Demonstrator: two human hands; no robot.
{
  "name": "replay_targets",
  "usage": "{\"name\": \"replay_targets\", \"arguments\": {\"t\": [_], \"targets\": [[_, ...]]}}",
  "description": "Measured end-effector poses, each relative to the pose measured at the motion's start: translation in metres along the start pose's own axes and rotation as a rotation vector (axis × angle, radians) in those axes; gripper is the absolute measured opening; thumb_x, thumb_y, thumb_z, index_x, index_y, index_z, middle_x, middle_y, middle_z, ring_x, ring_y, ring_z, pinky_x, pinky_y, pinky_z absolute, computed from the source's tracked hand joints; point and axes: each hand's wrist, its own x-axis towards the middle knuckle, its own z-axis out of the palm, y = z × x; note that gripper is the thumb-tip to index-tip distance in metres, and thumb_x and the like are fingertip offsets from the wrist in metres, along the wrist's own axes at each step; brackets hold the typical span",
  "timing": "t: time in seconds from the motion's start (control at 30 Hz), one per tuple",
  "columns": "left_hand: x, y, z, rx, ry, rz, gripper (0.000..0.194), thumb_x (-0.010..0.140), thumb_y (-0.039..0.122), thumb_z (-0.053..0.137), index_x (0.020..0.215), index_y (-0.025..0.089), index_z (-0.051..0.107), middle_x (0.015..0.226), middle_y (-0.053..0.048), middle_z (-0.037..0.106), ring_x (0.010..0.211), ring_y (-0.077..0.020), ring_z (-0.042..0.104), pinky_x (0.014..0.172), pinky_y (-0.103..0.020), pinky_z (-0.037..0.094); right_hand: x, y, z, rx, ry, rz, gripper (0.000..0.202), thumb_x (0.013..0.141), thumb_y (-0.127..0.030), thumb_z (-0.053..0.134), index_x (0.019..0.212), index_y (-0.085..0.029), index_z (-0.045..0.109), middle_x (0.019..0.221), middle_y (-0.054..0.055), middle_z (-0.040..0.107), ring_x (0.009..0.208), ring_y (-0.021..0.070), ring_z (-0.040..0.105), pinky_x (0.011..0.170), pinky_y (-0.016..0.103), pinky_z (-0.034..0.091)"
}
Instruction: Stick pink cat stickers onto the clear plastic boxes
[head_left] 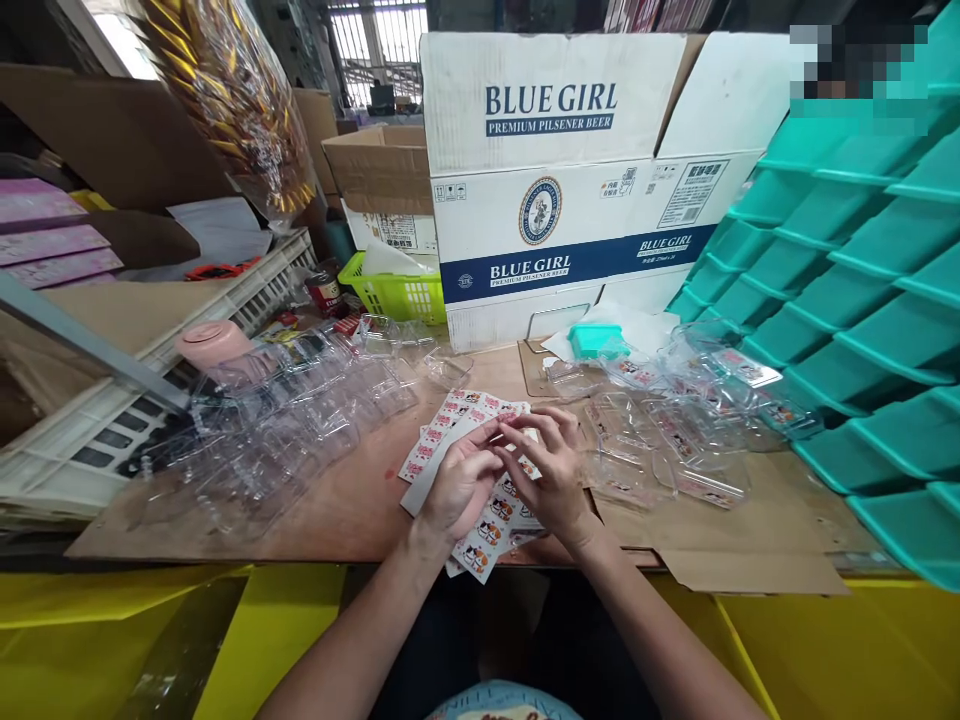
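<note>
My left hand [459, 487] and my right hand [551, 468] meet over sheets of stickers near the table's front edge. Thumb and fingers of both are drawn together in a pinch, fingertips almost touching. Whatever is between them is too small or hidden to make out. Beneath the hands lies a sheet of cat stickers [491, 532], its lower end reaching over the edge. Further left, a sheet of pink stickers [422, 452] lies partly under a blank white strip [429, 487].
Clear plastic cases [300, 440] lie heaped at left, beside a pink round container [214, 342]. More clear cases with stickers [686, 430] lie at right, near a small teal box [596, 341]. Stacked teal bins [862, 330] rise at far right; a white beer carton [480, 215] stands behind.
</note>
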Motion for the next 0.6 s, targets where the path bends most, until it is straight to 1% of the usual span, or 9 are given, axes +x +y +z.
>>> {"name": "replay_targets", "arguments": {"t": [0.07,0.13,0.2,0.27,0.33,0.4,0.47,0.53,0.6], "targets": [[0.0,0.003,-0.006,-0.016,0.04,0.003,0.046,0.068,0.004,0.058,0.11,0.018,0.068,0.124,-0.009,0.066,0.126,-0.026,0.054,0.106,-0.04,0.044,-0.001,-0.001,-0.004,0.044,0.029,0.093,0.039,0.085,-0.026,0.068,0.123,-0.03,0.063,0.12,0.008,0.062,0.121,0.0303,0.049,0.104,0.054,0.039],[-0.001,0.005,-0.011,-0.015,0.07,0.012,0.044,0.069,0.004,0.057,0.11,0.017,0.067,0.126,-0.009,0.065,0.13,-0.0269,0.051,0.108,-0.043,0.043,0.001,0.004,-0.009,0.155,0.112,0.318,0.04,0.085,-0.034,0.068,0.124,-0.027,0.063,0.122,0.01,0.06,0.119,0.0297,0.053,0.102,0.051,0.042],[-0.004,0.005,-0.013,0.02,0.065,0.031,0.044,0.069,0.005,0.057,0.11,0.018,0.067,0.129,-0.009,0.064,0.132,-0.0275,0.049,0.109,-0.046,0.042,0.005,0.012,-0.012,0.385,0.105,0.576,0.034,0.084,-0.042,0.069,0.113,-0.023,0.068,0.114,0.011,0.065,0.109,0.028,0.06,0.094,0.046,0.048],[-0.007,0.002,-0.011,0.059,0.035,0.038,0.043,0.071,0.007,0.058,0.111,0.018,0.067,0.129,-0.009,0.063,0.131,-0.0279,0.051,0.109,-0.047,0.042,0.008,0.02,-0.011,0.639,0.014,0.745,0.03,0.079,-0.046,0.073,0.096,-0.021,0.072,0.099,0.008,0.07,0.093,0.0248,0.065,0.083,0.04,0.052],[-0.006,-0.001,-0.012,0.132,0.003,0.032,0.044,0.074,0.01,0.06,0.116,0.019,0.066,0.129,-0.01,0.063,0.126,-0.0279,0.054,0.107,-0.047,0.043,0.01,0.026,-0.01,0.733,0.024,0.773,0.027,0.075,-0.045,0.077,0.082,-0.02,0.072,0.085,0.005,0.069,0.081,0.0208,0.064,0.075,0.035,0.052],[0.0,0.002,-0.019,0.331,0.043,0.1,0.048,0.078,0.015,0.062,0.126,0.02,0.061,0.129,-0.011,0.061,0.12,-0.0264,0.058,0.105,-0.047,0.045,0.01,0.029,-0.01,0.653,0.139,0.705,0.022,0.075,-0.041,0.077,0.076,-0.02,0.072,0.079,0.003,0.065,0.078,0.0186,0.061,0.072,0.032,0.05],[0.014,0.013,-0.034,0.688,0.164,0.291,0.055,0.081,0.018,0.063,0.135,0.022,0.054,0.133,-0.012,0.055,0.121,-0.0256,0.056,0.107,-0.046,0.043,0.011,0.03,-0.013,0.535,0.249,0.622,0.017,0.078,-0.038,0.076,0.078,-0.021,0.074,0.082,0.004,0.062,0.082,0.0188,0.059,0.074,0.032,0.049],[0.036,0.032,-0.054,1.084,0.274,0.513,0.057,0.082,0.016,0.061,0.138,0.02,0.051,0.136,-0.013,0.05,0.128,-0.0268,0.048,0.112,-0.045,0.036,0.012,0.027,-0.016,0.479,0.291,0.575,0.013,0.082,-0.035,0.073,0.084,-0.022,0.075,0.089,0.005,0.063,0.09,0.0196,0.059,0.081,0.033,0.049],[0.063,0.052,-0.072,1.369,0.267,0.592,0.054,0.081,0.011,0.058,0.134,0.015,0.054,0.135,-0.015,0.049,0.133,-0.029,0.042,0.115,-0.046,0.031,0.015,0.021,-0.017,0.514,0.26,0.573,0.016,0.083,-0.034,0.071,0.094,-0.023,0.075,0.098,0.006,0.065,0.094,0.0197,0.06,0.084,0.034,0.049]]}}
